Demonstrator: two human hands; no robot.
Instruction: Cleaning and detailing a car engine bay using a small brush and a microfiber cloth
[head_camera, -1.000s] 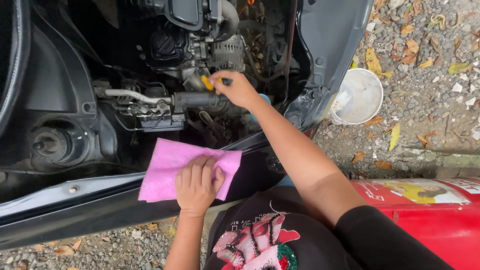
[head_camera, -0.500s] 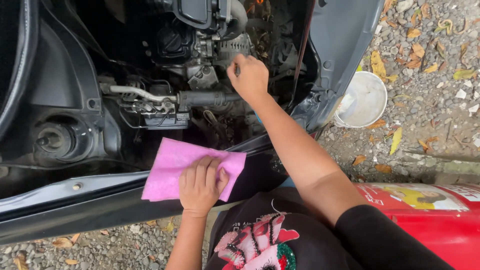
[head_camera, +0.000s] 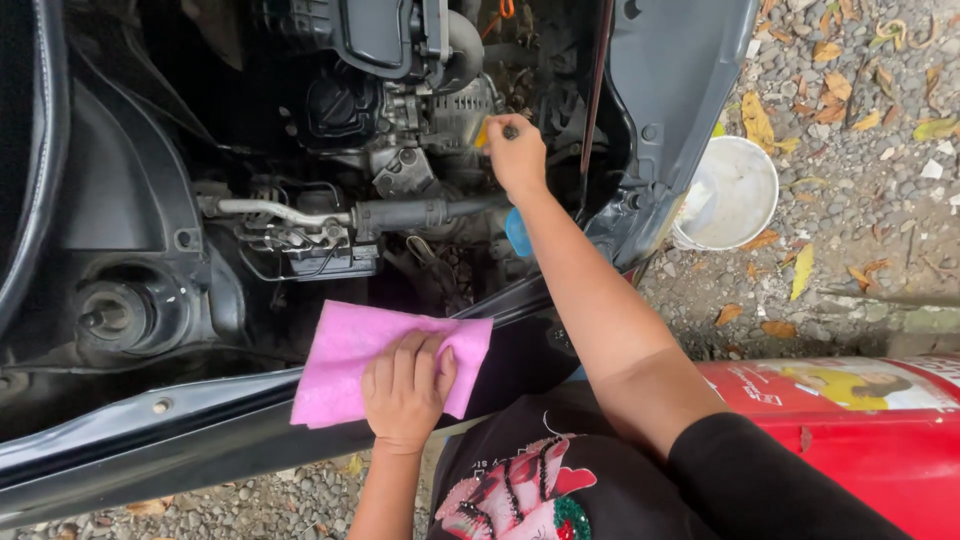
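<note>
1. Deep inside the engine bay, the right hand (head_camera: 517, 152) is closed in a pinch grip on a small yellow dipstick handle (head_camera: 483, 133); fingers wrapped together, knuckles up, forearm stretched across the front edge of the bay.
2. Change noted: a second ago this hand sat lower and nearer the black hose, with the yellow tab showing beside the fingers. Now it is higher and further back in the bay, beside the engine block. Judgement: the handle has been drawn along with the hand, so the work on it is under way, not just begun.
3. Dipstick handle: only a sliver of yellow shows at the left of the fingers; its shaft is hidden, so I cannot tell how far it is out.
4. Nearer than the engine block, the left hand (head_camera: 405, 385) lies flat, fingers spread and pressing, on a pink cloth (head_camera: 352, 355) draped over the front edge of the bay. Unchanged from earlier.
5. Between the engine block and the cloth: a black hose (head_camera: 420, 212) with a metal pipe.
6. Right of the engine block, outside the car, a white bucket (head_camera: 735, 190) stands on gravel (head_camera: 880, 230) with fallen leaves.
</note>
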